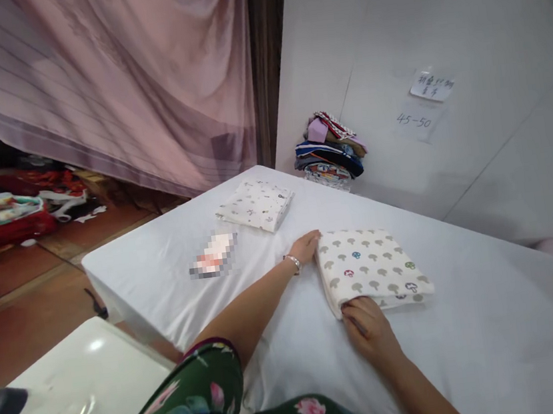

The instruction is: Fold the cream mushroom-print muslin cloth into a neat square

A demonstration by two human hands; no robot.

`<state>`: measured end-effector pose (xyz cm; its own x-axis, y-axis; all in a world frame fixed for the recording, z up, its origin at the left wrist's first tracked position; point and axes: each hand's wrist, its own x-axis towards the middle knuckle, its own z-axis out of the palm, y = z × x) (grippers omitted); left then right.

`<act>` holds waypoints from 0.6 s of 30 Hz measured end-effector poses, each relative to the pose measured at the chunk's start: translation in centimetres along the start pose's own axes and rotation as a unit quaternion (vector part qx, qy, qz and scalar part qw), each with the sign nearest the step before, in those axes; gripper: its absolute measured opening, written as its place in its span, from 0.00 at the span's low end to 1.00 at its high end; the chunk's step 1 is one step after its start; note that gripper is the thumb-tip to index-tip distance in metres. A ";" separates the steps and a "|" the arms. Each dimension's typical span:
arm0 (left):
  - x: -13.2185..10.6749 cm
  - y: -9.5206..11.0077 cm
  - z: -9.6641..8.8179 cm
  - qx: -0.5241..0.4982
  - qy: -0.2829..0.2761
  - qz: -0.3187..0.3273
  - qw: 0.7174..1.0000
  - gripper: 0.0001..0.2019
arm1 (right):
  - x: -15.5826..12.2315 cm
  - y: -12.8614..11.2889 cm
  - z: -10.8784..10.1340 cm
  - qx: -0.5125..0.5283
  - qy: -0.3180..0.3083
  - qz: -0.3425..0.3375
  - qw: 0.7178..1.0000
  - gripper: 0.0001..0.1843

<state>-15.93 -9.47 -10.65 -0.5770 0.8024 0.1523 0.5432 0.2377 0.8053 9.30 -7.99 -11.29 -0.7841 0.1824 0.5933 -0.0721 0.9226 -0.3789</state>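
A folded white cloth (371, 262) printed with grey mushrooms, a few of them coloured, lies on the white-covered table (479, 343). My left hand (306, 247), with a bracelet at the wrist, grips the cloth's far left corner; its fingertips are partly hidden there. At the near left corner my right hand (369, 330) is closed on the cloth's edge, fingers curled in against the fold. Farther back lies a second folded white cloth (256, 204) with a small scattered print, touched by neither hand.
A pixelated, phone-like object (213, 255) lies left of my left forearm. Folded clothes are stacked (330, 150) by the wall, which carries paper notes (431, 85). Pink curtains (165, 79) hang behind. A white surface (77, 392) stands at lower left, a red basket (11, 226) beyond.
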 end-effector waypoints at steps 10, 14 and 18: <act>0.7 -1.1 0.0 0.051 0.006 -0.019 0.998 0.25 | -0.1 0.1 0.2 -0.003 -0.026 0.050 0.998 0.07; 2.3 -1.0 0.1 0.092 -0.009 -0.006 0.996 0.23 | -0.1 0.1 0.1 0.006 -0.038 0.067 0.997 0.06; 3.6 -1.3 -0.3 0.156 -0.029 0.012 0.987 0.18 | 0.2 0.1 0.0 0.010 -0.050 0.081 0.995 0.07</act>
<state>-18.95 -7.07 -10.96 -0.5304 0.8379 0.1290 0.7229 0.3676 0.5851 9.11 -7.83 -11.18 -0.8433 0.2934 0.4503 0.0490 0.8763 -0.4793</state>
